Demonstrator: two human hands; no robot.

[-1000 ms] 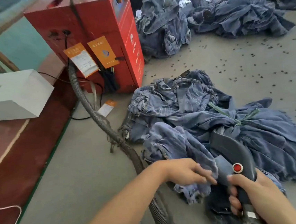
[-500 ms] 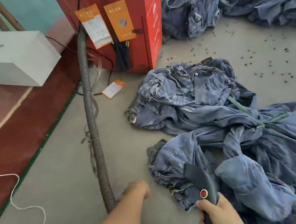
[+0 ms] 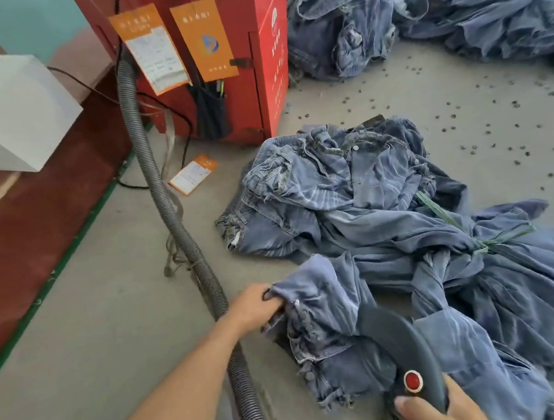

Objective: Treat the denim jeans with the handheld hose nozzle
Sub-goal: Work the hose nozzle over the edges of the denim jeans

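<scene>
Left hand: grips the jeans' near edge.
Right hand: curled round the nozzle handle.
Nozzle: lies over the jeans.
Jeans: heaped on the floor.

L hand: arm extended, grip pinched | R hand: grip curled, thumb up

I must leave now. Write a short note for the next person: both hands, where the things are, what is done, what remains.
Left hand grips the edge of the denim jeans on the floor.
Right hand holds the hose nozzle, which lies over the same jeans; its hose runs to the red machine.
Done: cannot tell.
Left: treat this bundle; more denim piles wait behind.
</scene>
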